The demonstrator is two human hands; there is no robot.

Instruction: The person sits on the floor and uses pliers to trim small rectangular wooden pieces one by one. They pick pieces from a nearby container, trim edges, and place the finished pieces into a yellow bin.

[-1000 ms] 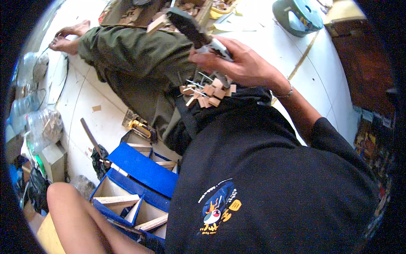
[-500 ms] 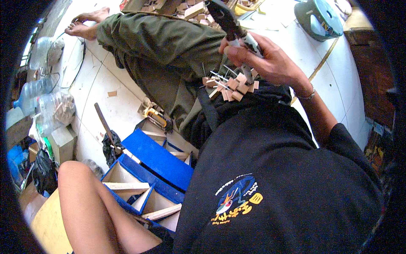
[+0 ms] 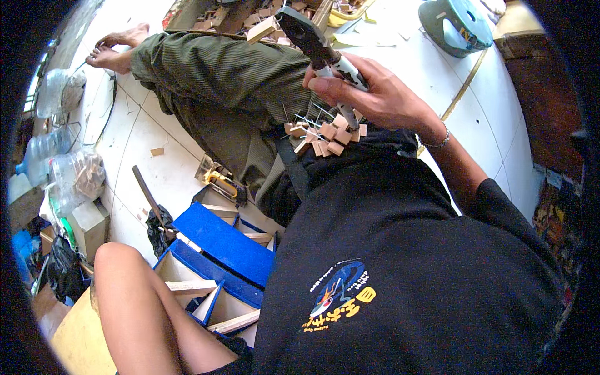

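My right hand (image 3: 381,94) is closed around the pale, dark-patterned handles of a pair of pliers (image 3: 306,37) with black jaws, raised above my lap. By the jaw tips is a small wooden block (image 3: 262,30); whether the jaws touch it I cannot tell. Just below the hand, a loose pile of small wooden blocks (image 3: 328,132) rests on my dark clothing, with several thin metal pins (image 3: 306,119) sticking out among them. My left hand is out of view.
A blue divided wooden box (image 3: 219,244) stands beside my bent bare knee (image 3: 119,262). A yellow-handled tool (image 3: 222,181) lies on the white tiled floor. More wood pieces fill a box (image 3: 322,15) beyond my trousered leg. Clear plastic bottles (image 3: 53,147) stand at left, a grey-green round container (image 3: 455,28) at far right.
The whole scene has shifted slightly left in the picture. My right hand keeps its grip on the pliers, still above the block pile.
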